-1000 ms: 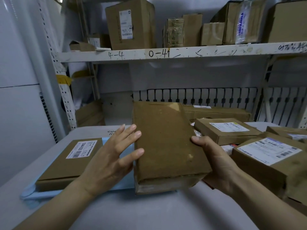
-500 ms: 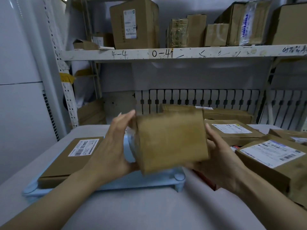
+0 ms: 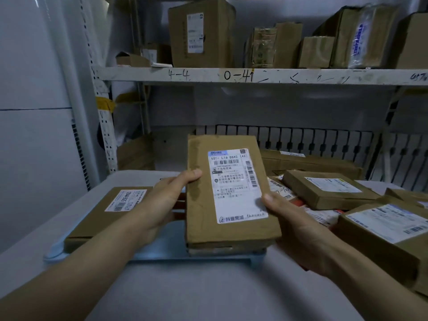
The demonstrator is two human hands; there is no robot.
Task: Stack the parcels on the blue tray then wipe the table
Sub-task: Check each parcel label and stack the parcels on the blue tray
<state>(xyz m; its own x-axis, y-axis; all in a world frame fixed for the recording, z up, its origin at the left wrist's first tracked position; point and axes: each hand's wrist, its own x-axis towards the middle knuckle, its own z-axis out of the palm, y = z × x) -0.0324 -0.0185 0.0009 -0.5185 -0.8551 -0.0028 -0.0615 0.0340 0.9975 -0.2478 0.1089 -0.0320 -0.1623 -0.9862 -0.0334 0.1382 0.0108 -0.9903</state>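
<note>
While both hands hold it label-up over the tray's [image 3: 162, 249] right half, the parcel [image 3: 228, 195] sits gripped: left hand [image 3: 162, 200] thumb curled on its left edge, right hand [image 3: 291, 224] thumb pinching the label's right corner.

A single head-worn wide-angle view looks forward and slightly down from close above the near edge of the counter [image 3: 208, 297]. It faces the far shelf [image 3: 254, 76], which crosses the upper frame. Both forearms enter from the bottom corners, so the hands [image 3: 162, 205] sit close, mid-frame.
</note>
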